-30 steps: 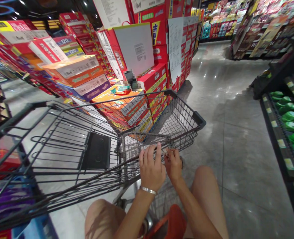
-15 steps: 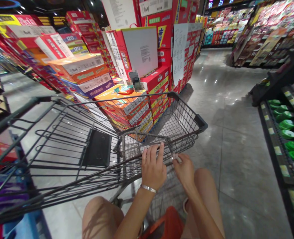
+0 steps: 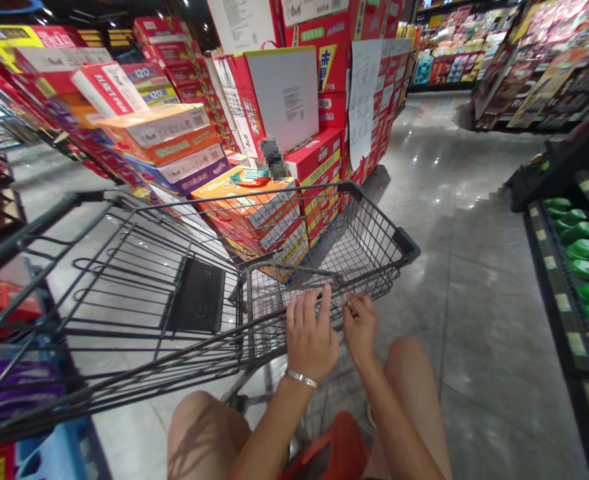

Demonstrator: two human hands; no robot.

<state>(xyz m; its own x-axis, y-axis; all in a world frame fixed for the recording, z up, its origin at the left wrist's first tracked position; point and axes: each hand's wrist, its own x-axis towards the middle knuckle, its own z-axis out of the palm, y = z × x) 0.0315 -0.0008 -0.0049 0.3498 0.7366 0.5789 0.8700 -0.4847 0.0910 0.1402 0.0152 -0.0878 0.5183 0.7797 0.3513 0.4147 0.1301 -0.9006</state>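
Note:
A black wire shopping cart stands across my front, its basket tapering toward the right. My left hand, with a silver band at the wrist, lies over the near rim; the fingers curl across the wire and the index finger sticks up straighter. The thumb is hidden. Just to its right, my right hand is closed in a pinch close to the same rim. A small pale bit shows at its fingertips, too small to name. Inside the cart is a black plastic panel.
Stacked cartons of red, orange and purple rise beyond the cart. A shelf with green packs lines the right side. Between them runs the grey tiled floor. An orange-red object sits between my knees.
My right hand has moved up and slightly left, nearer the rim and my left hand, its fingers still pinched. My left hand keeps its place on the cart. The view has shifted slightly.

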